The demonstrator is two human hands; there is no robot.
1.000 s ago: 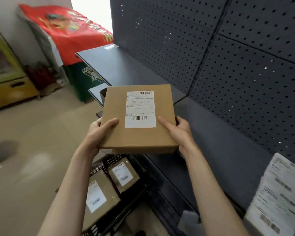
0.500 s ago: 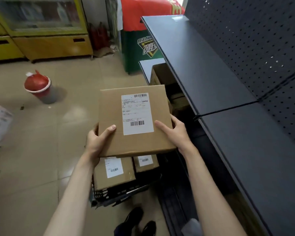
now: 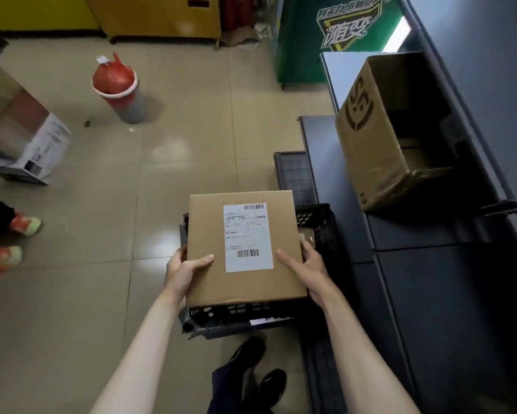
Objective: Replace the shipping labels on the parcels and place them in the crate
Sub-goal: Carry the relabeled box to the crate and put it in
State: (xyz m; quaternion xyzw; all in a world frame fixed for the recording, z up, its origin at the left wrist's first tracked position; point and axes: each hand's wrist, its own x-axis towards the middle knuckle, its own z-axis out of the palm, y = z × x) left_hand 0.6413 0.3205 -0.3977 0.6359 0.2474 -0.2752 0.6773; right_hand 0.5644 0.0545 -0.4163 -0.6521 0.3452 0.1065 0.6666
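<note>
A flat brown cardboard parcel (image 3: 209, 243) with a white shipping label (image 3: 247, 236) on top hangs level just above a black plastic crate (image 3: 236, 316) on the floor. My left hand (image 3: 183, 271) grips the parcel's near left corner, thumb on top. My right hand (image 3: 306, 265) grips its near right edge, thumb on top and fingers underneath. The parcel hides most of the crate's inside.
A dark shelf unit (image 3: 430, 279) runs along the right, with an open cardboard box (image 3: 379, 135) on a lower shelf. My feet (image 3: 260, 369) stand right before the crate. A red-lined bin (image 3: 118, 88), another person's shoes (image 3: 15, 237) and a box (image 3: 27, 144) are on the tiled floor at left.
My view has swung from the shelf down to the floor. Both hands have brought the parcel down and over the crate, covering the labelled parcels seen in it earlier.
</note>
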